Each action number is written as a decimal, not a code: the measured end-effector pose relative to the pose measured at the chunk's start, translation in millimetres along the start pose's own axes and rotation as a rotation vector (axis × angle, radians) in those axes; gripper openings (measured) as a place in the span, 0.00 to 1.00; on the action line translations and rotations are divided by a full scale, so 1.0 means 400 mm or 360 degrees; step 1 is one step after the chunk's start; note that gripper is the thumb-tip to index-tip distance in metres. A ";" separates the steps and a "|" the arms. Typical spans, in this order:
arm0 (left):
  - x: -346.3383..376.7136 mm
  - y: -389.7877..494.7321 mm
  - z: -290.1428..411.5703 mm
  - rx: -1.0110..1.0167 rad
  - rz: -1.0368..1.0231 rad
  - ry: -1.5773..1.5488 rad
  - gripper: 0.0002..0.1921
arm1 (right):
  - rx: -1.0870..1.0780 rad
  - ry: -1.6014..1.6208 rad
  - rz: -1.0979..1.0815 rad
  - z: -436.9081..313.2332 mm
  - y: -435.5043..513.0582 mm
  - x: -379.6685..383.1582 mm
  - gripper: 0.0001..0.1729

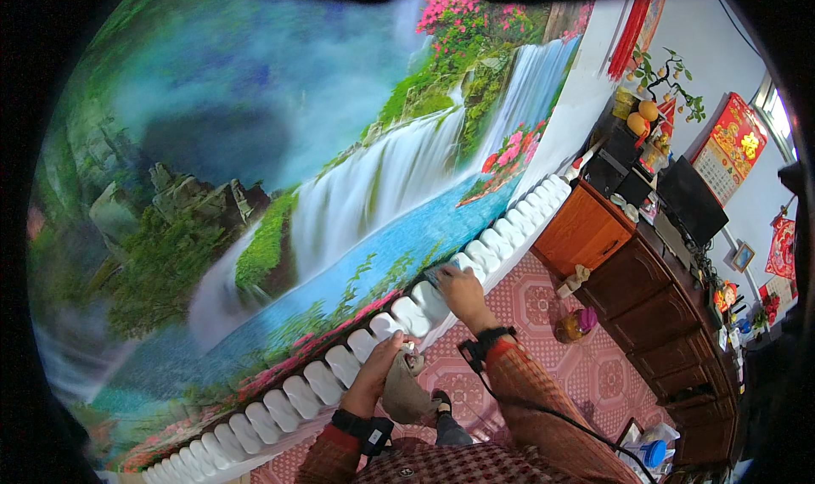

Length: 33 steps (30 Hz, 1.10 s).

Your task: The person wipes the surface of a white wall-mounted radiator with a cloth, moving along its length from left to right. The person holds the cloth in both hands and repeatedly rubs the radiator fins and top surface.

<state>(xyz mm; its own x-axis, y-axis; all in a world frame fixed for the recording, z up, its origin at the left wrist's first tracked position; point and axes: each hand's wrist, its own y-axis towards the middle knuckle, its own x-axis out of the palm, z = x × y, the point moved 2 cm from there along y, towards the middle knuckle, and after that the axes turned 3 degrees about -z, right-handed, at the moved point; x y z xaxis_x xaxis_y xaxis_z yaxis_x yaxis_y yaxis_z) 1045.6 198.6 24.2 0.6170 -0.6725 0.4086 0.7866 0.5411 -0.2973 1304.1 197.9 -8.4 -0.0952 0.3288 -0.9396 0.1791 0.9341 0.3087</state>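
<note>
Gathered in my left hand (377, 364) is a grey-brown cloth (404, 395), which hangs down in front of my legs. A small pale bit shows by the thumb; I cannot tell what it is. My right hand (463, 291) reaches forward and grips a small bluish thing (439, 271), perhaps a rag, mostly hidden by the fingers. It is against a long row of white rounded sections (411, 315), which looks like the top of a column radiator. Right behind that row stands a waterfall mural (375, 197) on the wall.
Pink patterned tiles (458, 382) cover the floor. To the right runs a dark wooden cabinet (643, 293) bearing a monitor (693, 200) and ornaments. A jar with a magenta lid (576, 325) stands on the floor. Lower right is a blue-lidded container (652, 453). A black cable (554, 411) trails from my right wrist.
</note>
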 end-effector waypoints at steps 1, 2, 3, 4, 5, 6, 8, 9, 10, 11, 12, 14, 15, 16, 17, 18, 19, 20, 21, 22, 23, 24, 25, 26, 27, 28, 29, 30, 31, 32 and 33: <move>-0.002 -0.003 0.003 0.0060 0.0011 0.0052 0.28 | 0.0035 -0.0022 -0.0076 0.002 -0.045 -0.009 0.18; -0.005 -0.003 0.008 0.0153 0.0029 0.0162 0.27 | 0.0095 -0.0067 -0.0206 0.008 -0.060 -0.010 0.19; -0.007 -0.005 0.006 0.0057 0.0038 0.0012 0.28 | 0.0122 0.0004 -0.0197 0.008 -0.073 -0.012 0.20; -0.008 -0.008 0.006 -0.0017 0.0056 -0.0077 0.28 | 0.0068 0.0006 -0.0098 0.009 -0.070 -0.016 0.19; -0.008 -0.013 0.004 -0.0101 0.0079 -0.0162 0.28 | 0.0128 -0.0013 -0.0221 0.010 -0.061 -0.009 0.19; -0.006 -0.015 0.006 -0.0093 0.0074 -0.0158 0.28 | 0.0044 -0.0025 -0.0086 0.007 -0.037 -0.008 0.19; -0.001 -0.011 0.006 -0.0034 0.0033 -0.0155 0.28 | -0.0067 -0.0066 0.0107 0.004 0.025 -0.002 0.18; 0.002 -0.005 0.003 -0.0071 0.0035 -0.0158 0.28 | -0.0014 -0.0074 -0.0025 0.007 0.050 0.006 0.18; 0.003 0.001 -0.001 -0.0077 0.0010 -0.0164 0.28 | -0.0017 -0.0061 0.0005 0.008 0.048 0.003 0.18; 0.003 0.008 -0.002 -0.0057 -0.0041 -0.0174 0.28 | -0.0071 -0.0039 0.0123 0.008 0.050 -0.001 0.17; 0.001 0.015 -0.005 -0.0048 -0.0019 -0.0113 0.27 | -0.0096 -0.0072 0.0146 0.009 0.027 -0.007 0.17; -0.006 0.025 -0.007 0.0020 -0.0003 0.0042 0.27 | 0.0013 -0.0079 -0.0012 0.018 -0.043 -0.015 0.17; -0.010 0.023 -0.011 0.0006 0.0003 -0.0047 0.27 | 0.0089 -0.0096 -0.0148 0.024 -0.079 -0.015 0.17; -0.014 0.023 -0.010 -0.0009 0.0024 -0.0082 0.27 | 0.0001 -0.0081 0.0002 0.023 -0.089 -0.016 0.17; -0.017 0.023 -0.008 0.0025 0.0036 -0.0064 0.27 | -0.0019 -0.0093 0.0034 0.026 -0.097 -0.013 0.17; -0.018 0.021 -0.009 -0.0056 0.0048 -0.0138 0.27 | 0.0033 -0.0120 -0.0055 0.031 -0.086 -0.002 0.17; -0.018 0.020 -0.009 -0.0089 0.0047 -0.0161 0.27 | -0.0009 -0.0101 0.0068 0.033 -0.072 0.004 0.17; -0.015 0.022 -0.008 -0.0087 0.0037 -0.0170 0.27 | 0.0010 -0.0109 0.0077 0.038 -0.033 0.017 0.17; -0.012 0.029 -0.006 -0.0094 0.0049 -0.0159 0.27 | -0.0049 -0.0108 0.0201 0.040 0.006 0.026 0.17; -0.008 0.034 -0.007 -0.0086 0.0053 -0.0131 0.27 | 0.0001 -0.0106 0.0087 0.047 0.033 0.035 0.16; -0.004 0.043 -0.005 -0.0043 0.0050 -0.0066 0.27 | 0.0033 -0.0091 -0.0027 0.053 0.049 0.041 0.16; 0.001 0.050 -0.008 -0.0080 0.0020 -0.0128 0.27 | 0.0026 -0.0072 -0.0053 0.057 0.047 0.036 0.16; 0.004 0.053 -0.010 -0.0096 -0.0010 -0.0151 0.27 | -0.0036 -0.0047 0.0036 0.057 0.043 0.028 0.17; 0.004 0.058 -0.007 -0.0100 -0.0037 -0.0170 0.27 | -0.0096 -0.0157 0.0050 0.054 0.013 0.012 0.17; 0.002 0.059 -0.004 -0.0082 -0.0038 -0.0190 0.28 | -0.0053 -0.0160 -0.0068 0.054 -0.020 0.000 0.18; 0.001 0.058 -0.001 -0.0071 -0.0039 -0.0212 0.28 | -0.0066 -0.0136 -0.0114 0.048 -0.069 -0.020 0.19; 0.000 0.056 0.001 -0.0110 -0.0015 -0.0212 0.28 | -0.0029 -0.0143 -0.0253 0.046 -0.099 -0.032 0.19; -0.001 0.052 0.007 -0.0052 -0.0031 -0.0229 0.28 | 0.0004 -0.0148 -0.0196 0.035 -0.103 -0.041 0.21; -0.001 0.041 0.010 -0.0052 -0.0012 -0.0221 0.28 | -0.0069 -0.0108 -0.0047 0.028 -0.105 -0.054 0.20; -0.001 0.034 0.012 -0.0074 0.0029 -0.0199 0.28 | -0.0091 -0.0075 0.0005 0.017 -0.086 -0.055 0.19; 0.003 0.034 0.016 -0.0053 0.0028 -0.0191 0.28 | -0.0039 -0.0067 -0.0091 0.014 -0.063 -0.050 0.19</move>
<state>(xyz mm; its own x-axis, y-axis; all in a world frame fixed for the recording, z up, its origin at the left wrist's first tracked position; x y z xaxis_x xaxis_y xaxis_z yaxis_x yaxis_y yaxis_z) 1056.9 208.2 26.2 0.6254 -0.5966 0.5030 0.7772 0.5337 -0.3332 1307.1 167.0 1.8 -0.0635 0.2690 -0.9611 0.1503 0.9546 0.2572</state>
